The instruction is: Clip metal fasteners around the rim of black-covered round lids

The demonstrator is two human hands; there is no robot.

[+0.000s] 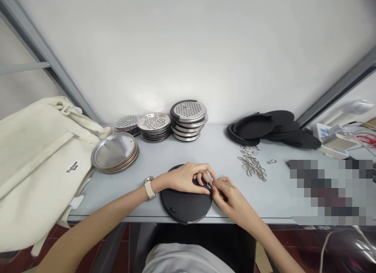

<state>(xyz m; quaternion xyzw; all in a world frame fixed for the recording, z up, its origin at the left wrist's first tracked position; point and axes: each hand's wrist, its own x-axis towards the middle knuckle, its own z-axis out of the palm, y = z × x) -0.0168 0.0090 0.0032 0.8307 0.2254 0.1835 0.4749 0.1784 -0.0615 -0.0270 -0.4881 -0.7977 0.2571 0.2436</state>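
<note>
A round black disc (186, 205) with a raised rim and a small slot lies near the table's front edge. My left hand (188, 178) reaches over its far right part, thumb and forefinger closed about a small wire snap clip (209, 185). From the right, my right hand (230, 195) pinches the same clip at the disc's right edge. The fingertips of both hands meet there and partly hide the clip. Whether the clip passes through the disc, I cannot tell. More metal clips (253, 165) lie in a loose pile to the right.
Along the wall stand stacks of perforated metal discs (154, 122) and a taller stack (189, 124). Plain metal lids (114, 151) are piled at left beside a cream bag (53, 159). Black discs (255, 128) are heaped at the back right. A blurred-out patch (331, 192) covers the right front.
</note>
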